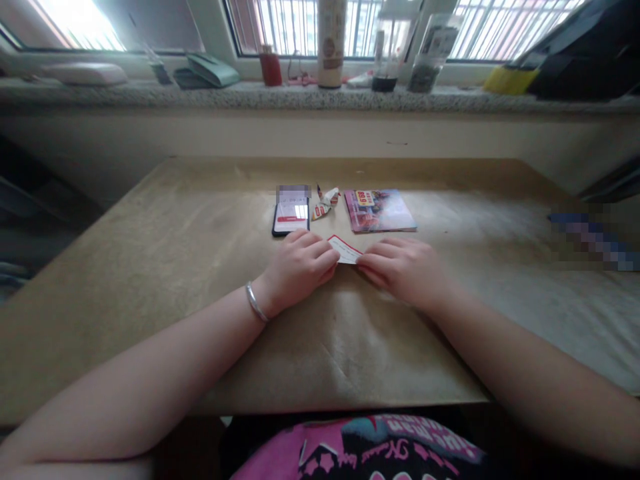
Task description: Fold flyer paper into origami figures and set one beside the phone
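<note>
A small white paper with a red edge (344, 251) lies on the brown paper-covered table (200, 267). My left hand (299, 267), with a silver bangle at its wrist, has its fingers curled and pressed onto the paper's left side. My right hand (400, 267) presses its bent fingertips on the paper's right end. Most of the paper is hidden under both hands.
Just beyond my hands lie a phone (291, 212) with a lit screen, a small folded paper figure (325, 202) and a stack of colourful printed sheets (380, 211). The stone window sill (300, 97) behind holds a red cup (271, 68), a tall bottle (331, 43) and other items.
</note>
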Demonstrator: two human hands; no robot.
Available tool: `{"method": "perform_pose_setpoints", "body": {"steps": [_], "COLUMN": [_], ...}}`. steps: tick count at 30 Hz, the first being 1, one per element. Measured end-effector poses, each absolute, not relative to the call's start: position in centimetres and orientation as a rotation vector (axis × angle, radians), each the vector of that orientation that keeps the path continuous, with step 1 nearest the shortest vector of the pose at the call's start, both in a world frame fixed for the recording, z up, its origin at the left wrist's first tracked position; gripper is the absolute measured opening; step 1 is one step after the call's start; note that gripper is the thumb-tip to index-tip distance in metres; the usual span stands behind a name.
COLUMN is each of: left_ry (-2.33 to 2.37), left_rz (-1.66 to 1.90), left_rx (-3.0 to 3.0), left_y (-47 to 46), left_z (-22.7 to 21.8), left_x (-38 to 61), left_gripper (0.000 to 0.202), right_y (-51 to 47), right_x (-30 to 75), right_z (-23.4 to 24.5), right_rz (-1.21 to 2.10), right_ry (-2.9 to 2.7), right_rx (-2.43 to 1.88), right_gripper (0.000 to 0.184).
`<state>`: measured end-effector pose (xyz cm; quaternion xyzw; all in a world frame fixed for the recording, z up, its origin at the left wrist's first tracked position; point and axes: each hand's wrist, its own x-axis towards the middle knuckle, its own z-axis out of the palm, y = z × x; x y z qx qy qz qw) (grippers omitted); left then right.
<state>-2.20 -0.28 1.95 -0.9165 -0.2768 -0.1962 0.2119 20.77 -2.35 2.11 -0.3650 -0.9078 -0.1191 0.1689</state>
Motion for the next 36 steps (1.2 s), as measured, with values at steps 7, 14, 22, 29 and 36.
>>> {"method": "perform_pose_setpoints", "body": {"steps": [7, 14, 22, 29, 36], "left_ry": [-0.751, -0.746, -0.734, -0.783, -0.814], "left_rz": [-0.565, -0.601, -0.618, -0.625, -0.62], "left_rx": [-2.525, -2.532, -2.526, -2.528, -2.526], "left_y": [-0.5, -0.7, 0.1, 1.0, 2.0], "left_z": [1.9, 2.0, 1.7, 2.7, 3.3], "left_x": [-2.1, -1.8, -2.3, -3.9, -5.7], "left_gripper": [0.019, 0.022, 0.02, 0.02, 0.018], "right_y": [-2.2, -2.3, -1.9, -0.8, -0.2], "right_x": [19.4, 18.7, 20.2, 22.3, 23.2], "right_z": [0.8, 1.0, 1.0, 1.1, 1.1], "right_rz": [-0.229, -0.073, 0.011, 0.197, 0.344], "right_ry": [-2.376, -2.347, -2.33, -2.27, -2.239], "right_rx": [-1.128, -1.158, -1.068, -0.985, -0.978], "right_gripper": [0.022, 0.016, 0.014, 0.009, 0.007]}}
